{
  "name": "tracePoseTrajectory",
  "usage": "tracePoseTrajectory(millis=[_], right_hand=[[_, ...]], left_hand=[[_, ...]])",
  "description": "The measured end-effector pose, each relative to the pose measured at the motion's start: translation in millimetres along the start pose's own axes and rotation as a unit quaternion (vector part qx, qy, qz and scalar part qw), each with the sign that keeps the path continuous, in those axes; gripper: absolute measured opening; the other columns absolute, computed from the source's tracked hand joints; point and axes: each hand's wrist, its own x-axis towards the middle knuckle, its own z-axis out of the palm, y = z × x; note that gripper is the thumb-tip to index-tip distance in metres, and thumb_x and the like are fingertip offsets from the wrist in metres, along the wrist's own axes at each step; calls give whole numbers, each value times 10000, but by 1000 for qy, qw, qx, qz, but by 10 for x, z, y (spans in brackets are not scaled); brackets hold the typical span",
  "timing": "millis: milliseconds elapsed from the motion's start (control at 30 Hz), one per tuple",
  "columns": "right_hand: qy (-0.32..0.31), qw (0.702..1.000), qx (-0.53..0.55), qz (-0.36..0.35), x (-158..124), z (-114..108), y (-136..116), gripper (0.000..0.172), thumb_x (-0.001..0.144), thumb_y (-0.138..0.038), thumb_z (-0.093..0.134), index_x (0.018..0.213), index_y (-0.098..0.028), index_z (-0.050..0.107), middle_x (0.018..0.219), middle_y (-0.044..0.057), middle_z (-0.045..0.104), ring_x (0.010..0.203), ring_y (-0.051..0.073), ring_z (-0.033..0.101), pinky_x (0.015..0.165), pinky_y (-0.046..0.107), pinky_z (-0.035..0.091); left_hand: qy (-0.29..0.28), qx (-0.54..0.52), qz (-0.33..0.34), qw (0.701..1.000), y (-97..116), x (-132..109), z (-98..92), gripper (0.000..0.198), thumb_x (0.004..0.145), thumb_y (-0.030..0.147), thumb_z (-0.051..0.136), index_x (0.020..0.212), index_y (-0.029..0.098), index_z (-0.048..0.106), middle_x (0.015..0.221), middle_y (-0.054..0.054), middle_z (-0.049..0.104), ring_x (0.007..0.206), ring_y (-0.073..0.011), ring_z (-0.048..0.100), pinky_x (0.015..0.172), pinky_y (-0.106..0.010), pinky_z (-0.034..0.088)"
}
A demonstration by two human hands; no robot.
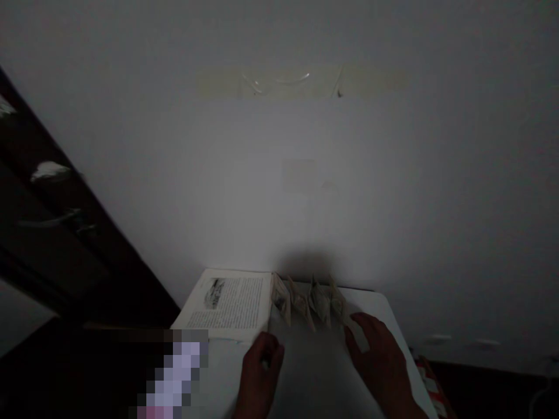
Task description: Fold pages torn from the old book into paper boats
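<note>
An open book (pixel 231 305) with printed text and a small picture lies on a white table (pixel 314 372) pushed against a pale wall. Several folded paper pieces (pixel 308 302) stand in a row just right of the book, at the table's far edge. My left hand (pixel 259 375) is curled with its fingers drawn in at the book's near right corner, pinching something small and pale that I cannot make out. My right hand (pixel 379 361) lies flat on the table with its fingers stretched out, touching the rightmost folded piece.
A dark wooden door (pixel 52 233) with a metal handle (pixel 65 218) stands at the left. A pixelated patch (pixel 174 372) covers the table's near left part. Something red and white (pixel 430 384) sits below the table's right edge. The scene is dim.
</note>
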Motion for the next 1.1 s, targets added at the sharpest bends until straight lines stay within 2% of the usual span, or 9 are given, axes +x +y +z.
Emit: tracePoseTrajectory(millis=[133,233,333,467,567,633,900,1000,1100], right_hand=[[2,997,70,-43,13,-58,-165,190,826,-300,522,967,-187,580,907,94,636,847,224,595,764,377,494],[-13,990,119,-70,-4,-29,-380,156,826,-242,523,961,-187,578,873,91,636,821,215,601,737,367,506],[-33,985,148,-78,-68,65,-596,137,823,-201,520,948,-186,575,845,87,644,792,215,611,707,364,514],[-46,983,164,-69,-208,221,-827,150,814,-172,516,952,-180,576,811,84,651,744,210,624,667,355,525],[-41,981,178,-68,-311,303,-953,152,813,-172,504,946,-188,576,780,78,658,710,205,635,634,334,536],[-35,979,186,-77,-371,344,-999,150,807,-171,505,935,-202,579,757,68,663,682,197,640,604,310,540],[-74,973,194,-104,-489,466,-904,161,780,-157,533,927,-207,575,756,52,667,667,177,641,594,273,542],[-74,970,204,-109,-463,475,-894,166,778,-162,541,934,-213,570,753,45,669,665,175,643,606,273,541],[-67,971,216,-70,-442,482,-935,135,801,-185,512,918,-219,571,750,48,667,675,184,640,622,296,535]], left_hand=[[20,122,10,992,-70,0,-133,173,794,304,495,668,201,437,646,15,494,601,-151,494,589,-250,407],[32,218,42,974,-93,57,-281,86,775,277,506,764,199,471,773,-25,529,734,-192,530,680,-305,430],[6,286,59,956,-89,178,-389,146,751,265,529,866,178,511,915,-72,535,880,-226,524,789,-350,426],[-19,397,49,916,-113,341,-383,211,702,321,594,834,159,567,1070,-118,529,1013,-277,489,877,-403,377],[-25,451,50,891,-143,397,-318,300,714,342,591,926,129,594,1212,-166,486,1141,-321,409,920,-439,322],[-36,469,42,881,-148,413,-285,303,746,310,559,978,119,596,1239,-172,481,1152,-316,403,915,-434,317],[-75,465,19,882,-138,496,-298,206,781,212,474,882,125,631,1095,-132,565,1012,-257,504,815,-354,388],[-90,435,35,895,-193,521,-333,220,810,177,434,820,135,650,1017,-117,613,940,-228,554,805,-325,410],[-64,387,36,919,-262,531,-385,248,833,182,419,872,154,662,1002,-98,647,917,-208,590,824,-314,424]])
